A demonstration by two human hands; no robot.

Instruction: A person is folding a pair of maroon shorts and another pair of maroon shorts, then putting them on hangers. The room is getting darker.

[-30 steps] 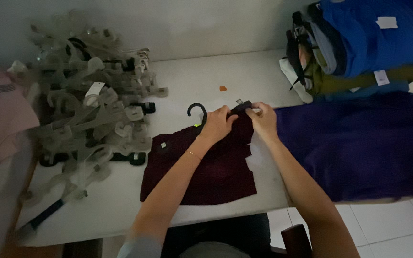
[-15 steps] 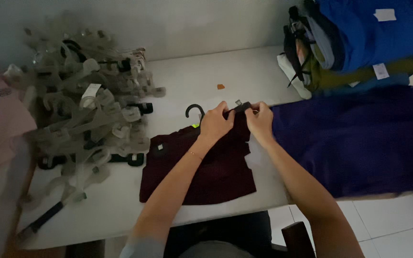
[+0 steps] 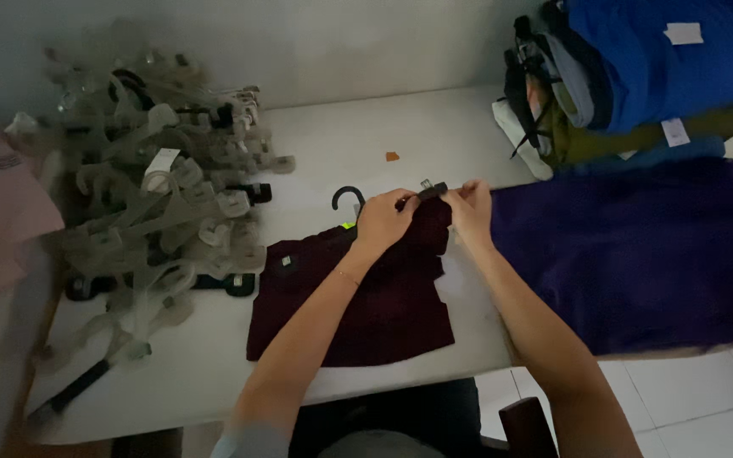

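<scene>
Both hands meet at the top edge of the maroon garment: the left hand and the right hand pinch shut on the black hanger clipped there. The garment lies flat on the white worktop, with a heap of grey hangers to its left and a purple cloth to its right.

I count two hands at work, my left hand and right hand, both on one black hanger and one dark maroon garment. One white table carries it all. One heap of pale hangers is too tangled to count. One purple cloth, one stack of folded clothes, one pink garment
</scene>
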